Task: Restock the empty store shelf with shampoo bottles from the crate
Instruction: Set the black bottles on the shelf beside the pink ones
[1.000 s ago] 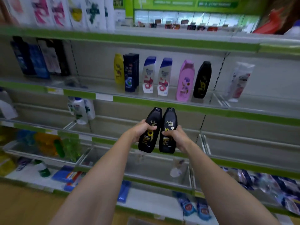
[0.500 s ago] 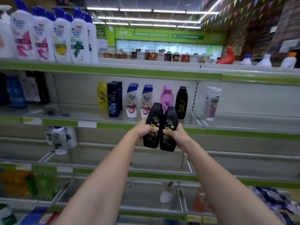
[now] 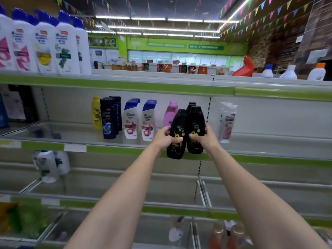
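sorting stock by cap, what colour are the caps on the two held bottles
Black, matching the bodies of the two held bottles; head view.

Black bottles (image 3: 186, 130) higher, nearer shelf (image 3: 107, 150).

Bare shelf (image 3: 269, 141) right of the white Clear bottle (image 3: 227, 123); pink bottle (image 3: 169, 114) crowds the left.
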Demonstrator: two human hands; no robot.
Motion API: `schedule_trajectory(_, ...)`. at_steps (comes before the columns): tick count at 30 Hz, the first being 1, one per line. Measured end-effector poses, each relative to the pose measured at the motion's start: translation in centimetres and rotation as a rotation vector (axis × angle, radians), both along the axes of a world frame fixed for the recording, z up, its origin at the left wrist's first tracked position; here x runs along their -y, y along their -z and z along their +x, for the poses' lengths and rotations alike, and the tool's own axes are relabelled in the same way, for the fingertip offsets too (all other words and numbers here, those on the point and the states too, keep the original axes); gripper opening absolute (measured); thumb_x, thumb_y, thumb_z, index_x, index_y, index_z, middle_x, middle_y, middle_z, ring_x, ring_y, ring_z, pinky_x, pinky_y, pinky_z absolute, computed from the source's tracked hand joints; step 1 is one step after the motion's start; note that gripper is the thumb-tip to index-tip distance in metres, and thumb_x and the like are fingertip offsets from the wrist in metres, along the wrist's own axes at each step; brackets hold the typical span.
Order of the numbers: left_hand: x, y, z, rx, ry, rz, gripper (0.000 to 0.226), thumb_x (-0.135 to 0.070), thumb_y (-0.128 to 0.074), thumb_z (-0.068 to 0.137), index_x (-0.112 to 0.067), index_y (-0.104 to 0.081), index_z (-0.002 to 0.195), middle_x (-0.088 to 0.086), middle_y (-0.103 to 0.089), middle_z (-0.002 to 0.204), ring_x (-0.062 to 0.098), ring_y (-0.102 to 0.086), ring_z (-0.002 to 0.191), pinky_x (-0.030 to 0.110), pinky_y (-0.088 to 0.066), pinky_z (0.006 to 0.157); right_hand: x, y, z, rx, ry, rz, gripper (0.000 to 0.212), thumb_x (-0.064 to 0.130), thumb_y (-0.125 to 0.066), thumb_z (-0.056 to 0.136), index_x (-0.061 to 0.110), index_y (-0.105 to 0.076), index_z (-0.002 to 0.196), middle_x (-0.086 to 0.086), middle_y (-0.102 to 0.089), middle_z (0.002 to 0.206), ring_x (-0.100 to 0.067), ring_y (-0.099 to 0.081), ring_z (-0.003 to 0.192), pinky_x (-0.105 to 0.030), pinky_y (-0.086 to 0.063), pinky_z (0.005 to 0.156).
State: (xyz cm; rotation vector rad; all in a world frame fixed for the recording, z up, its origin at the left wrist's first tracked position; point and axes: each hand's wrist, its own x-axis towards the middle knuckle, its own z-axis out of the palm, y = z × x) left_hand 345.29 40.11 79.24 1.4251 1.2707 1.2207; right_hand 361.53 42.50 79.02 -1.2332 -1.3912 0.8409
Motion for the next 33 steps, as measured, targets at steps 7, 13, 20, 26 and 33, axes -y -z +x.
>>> schedule_trajectory(7,-1.3,-1.5,0.9,-0.075,-0.084,0.072,0.055,-0.006,-0.073,0.078,-0.01,-0.053,0.128,0.008,-0.061,0.123,0.022,-0.055,0.114,0.035,-0.042,0.101,-4.5,-0.9,0.9,0.165,0.059,-0.043,0.06,0.019,-0.075,0.078,0.016,-0.044,0.13,-0.008,-0.059,0.126,-0.029,-0.056,0.114,-0.048,-0.047,0.098)
schedule_trajectory(13,-1.8,-1.0,1.0,-0.092,-0.128,0.058,0.055,-0.006,-0.076,0.074,-0.009,-0.056,0.125,0.01,-0.063,0.124,0.025,-0.056,0.118,0.045,-0.043,0.105,-6.7,0.3,0.3,0.116,0.07,-0.148,0.046,0.013,-0.072,0.082,0.012,-0.04,0.115,-0.016,-0.056,0.124,-0.034,-0.056,0.11,-0.053,-0.049,0.094)
schedule_trajectory(20,-2.3,-0.7,2.0,-0.083,-0.118,0.032,0.054,-0.003,-0.074,0.075,-0.007,-0.055,0.126,0.011,-0.062,0.125,0.025,-0.056,0.118,0.043,-0.042,0.105,-8.8,1.2,0.5,0.155,0.097,-0.14,0.048,0.013,-0.068,0.085,0.019,-0.042,0.125,-0.019,-0.04,0.131,-0.038,-0.054,0.102,-0.053,-0.05,0.091)
schedule_trajectory(26,-2.9,-0.5,3.1,-0.085,-0.124,0.021,0.057,-0.004,-0.076,0.073,-0.007,-0.055,0.126,0.01,-0.062,0.125,0.024,-0.056,0.119,0.042,-0.043,0.105,-9.9,1.3,0.3,0.204,0.12,-0.159,0.041,0.006,-0.058,0.09,0.018,-0.039,0.124,-0.019,-0.038,0.132,-0.033,-0.055,0.094,-0.051,-0.053,0.087)
schedule_trajectory(33,-3.6,-1.0,4.1,-0.094,-0.134,0.036,0.059,-0.007,-0.075,0.075,-0.006,-0.05,0.128,0.01,-0.058,0.13,0.024,-0.053,0.121,0.036,-0.042,0.102,-9.1,1.1,2.5,0.322,0.117,-0.171,0.032,0.007,-0.059,0.087,0.005,-0.05,0.118,-0.02,-0.051,0.129,-0.032,-0.051,0.114,-0.042,-0.045,0.099)
